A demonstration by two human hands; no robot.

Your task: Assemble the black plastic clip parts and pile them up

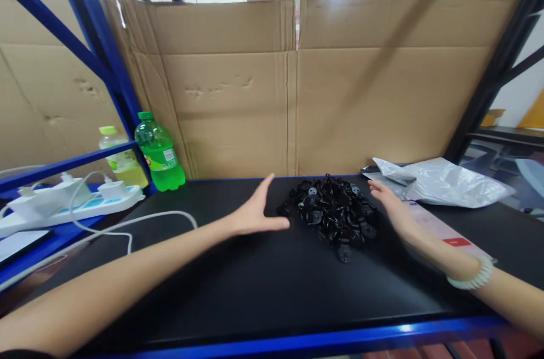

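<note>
A heap of small black plastic parts (335, 209), some with round, holed discs, lies on the black tabletop (272, 285). Just left of the heap is my left hand (257, 212), its thumb and fingers spread apart around nothing. On the other side, my right hand (395, 209) reaches along the heap's right edge, fingers stretched out and holding nothing. A pale beaded bracelet (471, 277) circles my right wrist. Part of a pink and white flat packet (442, 229) shows beyond my right forearm.
Behind the table stand cardboard panels (229, 93). A green soda bottle (159, 155) is at the back left, beside a yellowish drink bottle (123, 161). White cables run from a power strip (123, 199) onto the tabletop. A crumpled silvery plastic bag (459, 180) lies back right.
</note>
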